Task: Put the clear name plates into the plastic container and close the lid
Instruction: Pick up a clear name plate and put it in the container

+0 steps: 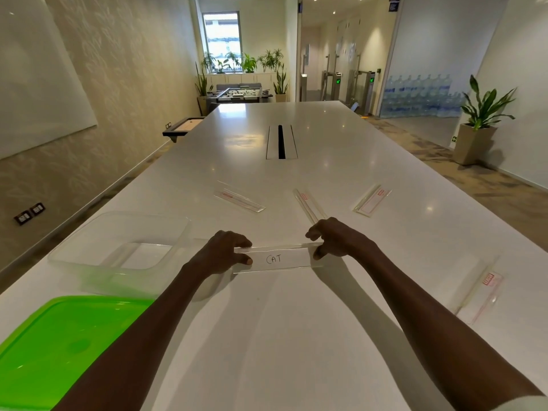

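Clear acrylic, the name plate marked CAT (277, 258) is pinched at each end by the left hand (226, 250) and right hand (338, 238), low over the white worktop (296, 336). Just left stands the open plastic container (118, 247), its green lid (56, 345) nearer. Four more plates lie beyond and to the right, one (239, 197) farthest left.

Just 1 view here, a wide-angle head cam sitting above the near end of a long white table (296, 336), looking forward and down along its length. Both forearms run in from the bottom edge, so the hands sit close, about mid-frame. The lens is wide enough to catch the far window (222, 37) and the side walls, which bow at the edges.
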A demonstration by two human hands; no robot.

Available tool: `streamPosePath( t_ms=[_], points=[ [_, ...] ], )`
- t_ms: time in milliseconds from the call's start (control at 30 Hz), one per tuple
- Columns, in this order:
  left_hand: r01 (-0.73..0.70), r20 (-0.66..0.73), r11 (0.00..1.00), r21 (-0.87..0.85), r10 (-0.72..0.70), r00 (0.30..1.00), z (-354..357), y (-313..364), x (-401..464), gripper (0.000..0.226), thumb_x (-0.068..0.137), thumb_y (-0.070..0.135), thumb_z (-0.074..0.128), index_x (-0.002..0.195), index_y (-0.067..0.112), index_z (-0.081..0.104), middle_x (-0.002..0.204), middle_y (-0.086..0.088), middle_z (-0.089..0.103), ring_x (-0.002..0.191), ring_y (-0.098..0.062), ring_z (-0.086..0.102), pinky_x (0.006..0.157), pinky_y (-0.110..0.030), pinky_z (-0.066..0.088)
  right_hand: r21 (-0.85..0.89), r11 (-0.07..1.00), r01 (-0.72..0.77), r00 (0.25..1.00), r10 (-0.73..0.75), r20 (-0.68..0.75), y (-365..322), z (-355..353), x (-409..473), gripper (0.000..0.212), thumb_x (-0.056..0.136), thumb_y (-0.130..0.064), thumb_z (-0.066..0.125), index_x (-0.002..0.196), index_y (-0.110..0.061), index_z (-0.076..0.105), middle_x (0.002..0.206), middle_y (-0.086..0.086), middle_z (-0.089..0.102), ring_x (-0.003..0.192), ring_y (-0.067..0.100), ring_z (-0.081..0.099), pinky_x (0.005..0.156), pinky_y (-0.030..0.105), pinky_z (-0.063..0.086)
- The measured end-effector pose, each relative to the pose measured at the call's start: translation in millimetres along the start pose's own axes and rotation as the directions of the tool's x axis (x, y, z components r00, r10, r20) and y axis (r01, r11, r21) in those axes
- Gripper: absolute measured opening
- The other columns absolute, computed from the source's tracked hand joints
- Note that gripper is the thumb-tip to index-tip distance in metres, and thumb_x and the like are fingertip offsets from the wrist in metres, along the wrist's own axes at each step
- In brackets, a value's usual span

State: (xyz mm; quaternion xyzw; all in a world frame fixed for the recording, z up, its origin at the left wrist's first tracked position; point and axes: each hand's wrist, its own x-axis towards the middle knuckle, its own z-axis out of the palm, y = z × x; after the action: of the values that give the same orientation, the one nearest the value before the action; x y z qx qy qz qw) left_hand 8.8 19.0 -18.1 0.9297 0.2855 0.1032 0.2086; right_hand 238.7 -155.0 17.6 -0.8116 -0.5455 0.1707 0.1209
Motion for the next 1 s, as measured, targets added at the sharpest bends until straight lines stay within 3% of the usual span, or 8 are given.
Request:
streamPosePath(
  t_ms=[100,167,233,367,433,567,900,1000],
  points=[
    [-0.023,0.034,1.0,0.001,0.023,0.999,-1.0,0.1,0.6,0.036,0.07,0.026,0.08,0.104,0.016,0.073,0.1,0.0,0.074,0.095,-0.02,0.064,0.087,-0.034,0.048,-0.042,0.999,0.014,1.0,-0.013,0.007,-0.7,1.0,0.4,0.055,0.072,-0.009,0.082,0.124,-0.007,0.064,0.123,0.009,0.067,0.112,0.024,0.061,0.087,0.024,0.042],
    [-0.034,0.077,0.999,0.008,0.033,0.996,-1.7,0.1,1.3,0.028,0.068,0.024,0.079,0.094,0.014,0.073,0.081,0.005,0.066,0.08,-0.018,0.056,0.08,-0.036,0.048,-0.082,0.995,0.047,0.999,-0.046,0.01,-2.3,3.0,0.8,0.042,0.072,-0.011,0.08,0.113,-0.01,0.071,0.111,0.009,0.071,0.099,0.023,0.063,0.079,0.025,0.043],
    [-0.034,0.087,0.999,0.005,0.033,0.996,-1.9,0.3,3.1,0.027,0.067,0.023,0.079,0.091,0.012,0.073,0.078,0.009,0.055,0.076,-0.014,0.045,0.073,-0.031,0.044,-0.103,0.993,0.065,0.998,-0.066,-0.003,-3.5,5.2,0.8,0.036,0.072,-0.011,0.08,0.107,-0.011,0.074,0.102,0.009,0.073,0.094,0.024,0.066,0.076,0.028,0.049],
    [-0.033,0.097,0.999,-0.003,0.033,0.995,-4.6,2.7,6.4,0.026,0.066,0.022,0.081,0.086,0.008,0.073,0.072,0.009,0.051,0.07,-0.013,0.038,0.069,-0.026,0.037,-0.133,0.988,0.073,0.996,-0.078,-0.031,-7.6,6.3,-0.3,0.033,0.07,-0.009,0.081,0.103,-0.012,0.077,0.097,0.008,0.074,0.09,0.024,0.067,0.079,0.031,0.054],
    [-0.034,0.119,0.999,0.01,0.033,0.992,-6.7,5.0,6.6,0.022,0.065,0.021,0.08,0.086,0.015,0.076,0.065,0.004,0.06,0.064,-0.016,0.04,0.063,-0.027,0.038,-0.139,0.988,0.061,0.997,-0.068,-0.043,-8.9,5.6,-0.8,0.031,0.068,-0.007,0.08,0.098,-0.013,0.078,0.093,0.008,0.074,0.085,0.024,0.067,0.074,0.031,0.054],
    [-0.027,0.148,0.999,0.043,0.02,0.989,-12.2,11.6,5.3,0.025,0.067,0.021,0.079,0.092,0.021,0.077,0.08,-0.005,0.073,0.077,-0.027,0.059,0.068,-0.032,0.047,-0.21,0.977,0.047,0.996,-0.061,-0.063,-12.8,2.8,-3.7,0.031,0.069,-0.012,0.08,0.099,-0.016,0.077,0.096,0.009,0.072,0.085,0.027,0.067,0.074,0.036,0.056],
    [-0.116,0.127,0.992,0.04,0.111,0.986,-80.6,33.1,-1.4,0.032,0.069,0.02,0.081,0.101,0.021,0.076,0.092,0.001,0.076,0.082,-0.02,0.069,0.077,-0.037,0.053,-0.306,0.951,0.05,0.992,-0.083,-0.096,-52.6,-59.0,-16.4,0.043,0.072,-0.023,0.082,0.113,-0.019,0.072,0.114,0.008,0.067,0.099,0.025,0.063,0.084,0.034,0.054],
    [-0.131,0.116,0.991,0.039,0.126,0.985,-117.6,31.6,-7.4,0.037,0.07,0.018,0.082,0.106,0.019,0.073,0.101,0.002,0.076,0.087,-0.01,0.07,0.083,-0.027,0.055,-0.304,0.949,0.087,0.986,-0.125,-0.109,-78.2,-79.1,-24.9,0.042,0.072,-0.024,0.083,0.112,-0.016,0.073,0.111,0.006,0.072,0.095,0.021,0.067,0.083,0.033,0.055]
  ],
)
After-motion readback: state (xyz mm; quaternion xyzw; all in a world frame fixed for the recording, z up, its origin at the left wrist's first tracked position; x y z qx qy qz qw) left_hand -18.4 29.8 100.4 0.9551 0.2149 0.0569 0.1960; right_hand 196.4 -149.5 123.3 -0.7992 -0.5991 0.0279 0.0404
